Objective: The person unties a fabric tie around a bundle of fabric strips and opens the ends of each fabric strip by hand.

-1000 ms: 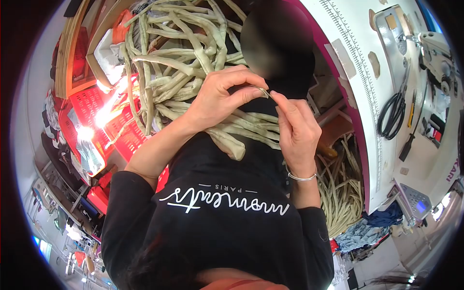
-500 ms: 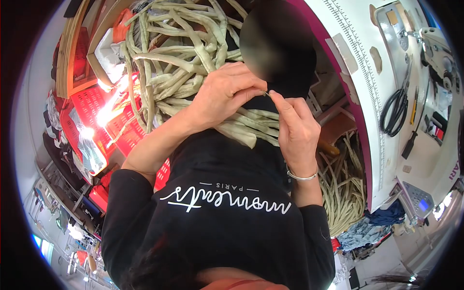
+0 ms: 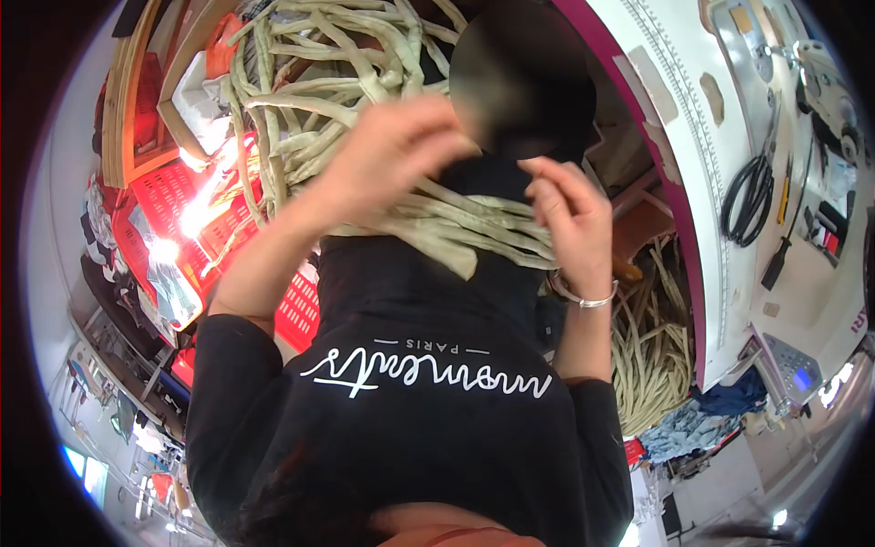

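Note:
My left hand point(image 3: 396, 150) is smeared by motion above a pile of long, pale green fabric tubes point(image 3: 365, 55); whether its fingers hold anything is hidden by the blur. Over my lap, to the right, my right hand point(image 3: 570, 210) has loosely curled fingers, with thumb and index finger apart and nothing visible between them. A bracelet point(image 3: 583, 299) circles the right wrist. Several more fabric tubes point(image 3: 483, 228) lie across my lap beneath both hands, their right ends reaching the right hand.
At the right stands a white sewing table with a ruler edge point(image 3: 679, 109), black scissors point(image 3: 749, 201), a screwdriver point(image 3: 775, 269) and a machine point(image 3: 825, 100). Below it hangs a bundle of pale tubes point(image 3: 652, 365). Red crates point(image 3: 173, 201) stand left. A dark blurred disc point(image 3: 524, 82) covers the top middle.
My hands, fingertips close together around a tiny thing half a second ago, have moved apart. The left has shifted left; the right has lowered its grip and loosened its pinch.

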`<state>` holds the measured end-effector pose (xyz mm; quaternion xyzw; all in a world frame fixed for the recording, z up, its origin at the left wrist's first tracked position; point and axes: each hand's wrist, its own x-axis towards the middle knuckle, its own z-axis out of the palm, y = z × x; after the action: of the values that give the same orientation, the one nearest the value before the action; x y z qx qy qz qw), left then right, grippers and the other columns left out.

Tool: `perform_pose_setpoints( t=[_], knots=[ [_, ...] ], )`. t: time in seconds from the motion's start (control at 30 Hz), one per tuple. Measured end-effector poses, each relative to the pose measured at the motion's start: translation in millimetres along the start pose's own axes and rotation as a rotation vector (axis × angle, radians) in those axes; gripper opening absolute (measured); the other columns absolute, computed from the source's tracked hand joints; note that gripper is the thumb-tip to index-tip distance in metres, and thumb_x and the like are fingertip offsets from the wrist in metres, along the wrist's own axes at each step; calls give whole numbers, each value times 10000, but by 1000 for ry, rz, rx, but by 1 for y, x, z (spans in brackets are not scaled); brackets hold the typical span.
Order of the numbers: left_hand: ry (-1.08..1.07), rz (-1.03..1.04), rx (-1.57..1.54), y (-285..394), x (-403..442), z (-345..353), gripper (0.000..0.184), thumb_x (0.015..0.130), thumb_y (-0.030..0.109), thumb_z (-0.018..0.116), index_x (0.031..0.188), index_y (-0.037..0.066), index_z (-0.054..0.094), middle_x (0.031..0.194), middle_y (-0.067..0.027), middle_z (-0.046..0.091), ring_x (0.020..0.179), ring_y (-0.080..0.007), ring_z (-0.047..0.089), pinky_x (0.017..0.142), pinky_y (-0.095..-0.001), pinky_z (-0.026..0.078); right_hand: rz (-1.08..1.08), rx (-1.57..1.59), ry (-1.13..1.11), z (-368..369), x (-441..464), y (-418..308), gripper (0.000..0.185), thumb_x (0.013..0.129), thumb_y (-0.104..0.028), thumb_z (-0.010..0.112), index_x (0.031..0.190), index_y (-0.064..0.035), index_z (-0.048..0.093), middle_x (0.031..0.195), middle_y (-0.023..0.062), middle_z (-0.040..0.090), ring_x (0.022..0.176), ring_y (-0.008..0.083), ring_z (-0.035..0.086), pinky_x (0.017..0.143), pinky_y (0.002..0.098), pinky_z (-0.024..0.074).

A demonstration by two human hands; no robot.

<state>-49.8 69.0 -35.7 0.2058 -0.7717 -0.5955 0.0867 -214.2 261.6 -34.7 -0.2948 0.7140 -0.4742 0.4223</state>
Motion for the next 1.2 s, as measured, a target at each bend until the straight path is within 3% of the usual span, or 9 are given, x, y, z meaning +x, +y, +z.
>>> perform_pose_setpoints(
  t=[0.3, 0.4, 0.53, 0.63, 0.83, 0.97, 1.1, 1.13, 1.2],
  knots=[
    [931, 104, 1822, -42, -26, -273, 310, 972, 167, 595, 1272, 91, 616, 1239, -145, 648, 1123, -288, 625, 931, -343, 495, 188, -715, 65, -60, -39, 99, 207, 873, -104, 608, 1055, -52, 691, 928, 146, 632, 837, 313, 654, 743, 395, 502],
    [841, 264, 1227, 6, -5, -160, 316, 977, 159, 570, 1279, 75, 611, 1252, -130, 637, 1112, -287, 622, 928, -341, 494, 236, -666, 86, -57, -47, 115, 180, 870, -128, 610, 1012, -47, 686, 932, 150, 631, 847, 338, 651, 749, 411, 501],
    [-44, 308, 670, -5, 14, 5, 250, 856, 113, 667, 1100, 70, 632, 1142, -104, 645, 1028, -294, 622, 853, -378, 510, 241, -719, 50, -65, -50, 111, 168, 885, -170, 609, 961, -37, 676, 911, 155, 644, 838, 343, 650, 745, 405, 501],
    [-307, 201, 468, -33, 15, 85, 224, 849, 162, 686, 1051, 73, 649, 939, -92, 646, 927, -300, 633, 813, -405, 514, 355, -641, -40, -74, -55, 110, 206, 902, -202, 632, 946, -4, 669, 802, 136, 615, 715, 213, 591, 700, 336, 476],
    [-70, 204, 226, -41, 26, 93, 101, 859, 130, 669, 897, 40, 642, 835, -103, 612, 828, -306, 614, 716, -410, 492, 359, 82, 95, -45, -38, 87, 272, 993, -156, 568, 1231, -44, 636, 783, -22, 630, 695, 43, 530, 640, 224, 443],
    [-417, 242, 43, -31, 23, 74, 96, 863, 102, 651, 918, 23, 644, 814, -114, 602, 786, -310, 606, 689, -386, 474, 322, 427, 55, -26, -10, 72, 275, 1000, -157, 576, 1233, -19, 619, 865, 18, 662, 754, 46, 554, 682, 200, 439],
    [-350, -7, -138, -46, 19, 68, 182, 951, 181, 603, 993, 14, 660, 879, -61, 655, 804, -163, 633, 725, -321, 500, 98, 51, 116, -7, -6, 47, 166, 972, -86, 585, 1086, 2, 667, 944, 50, 699, 836, 97, 646, 735, 251, 502],
    [-346, -377, -298, -40, 23, 60, 260, 1011, 247, 541, 1090, 22, 644, 962, -33, 657, 872, -106, 611, 772, -288, 510, -23, 5, 85, -2, -9, 43, 152, 952, -64, 594, 1068, -7, 673, 926, 63, 698, 823, 121, 658, 726, 258, 507],
    [-272, -352, -481, -48, 26, 59, 386, 1043, 327, 488, 1276, 24, 541, 1106, -60, 618, 936, -125, 598, 815, -287, 517, -167, -87, -10, 10, -14, 30, 141, 911, -22, 609, 1031, -26, 682, 894, 89, 690, 792, 178, 676, 707, 277, 519]
  ],
)
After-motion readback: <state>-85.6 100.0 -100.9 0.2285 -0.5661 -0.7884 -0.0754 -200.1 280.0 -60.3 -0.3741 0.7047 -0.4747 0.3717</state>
